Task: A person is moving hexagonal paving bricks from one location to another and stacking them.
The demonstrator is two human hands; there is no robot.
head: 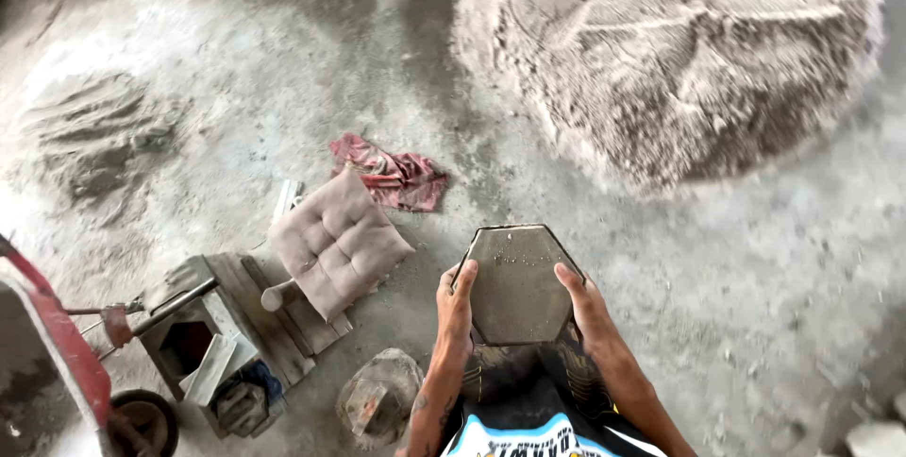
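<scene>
I'm gripping a hexagonal mould [517,282] in my left hand [457,304] and right hand [587,311]: dark, smooth, slightly sheeny face, probably plastic, hard to tell under the grit speckling it. Floor [755,278] is looking like rough matt concrete, dusted grey. Sand heap [670,51] is showing coarse and grainy. Cushion [338,242] is tufted matt cloth, rag [392,174] is crumpled red fabric. Low bench [274,315] is reading as raw, dusty wood.

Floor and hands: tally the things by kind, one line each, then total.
Hexagonal mould, held by left hand and right hand: 1
Cushion: 1
Red rag: 1
Sand piles: 2
Wooden stool: 1
Total: 6
</scene>
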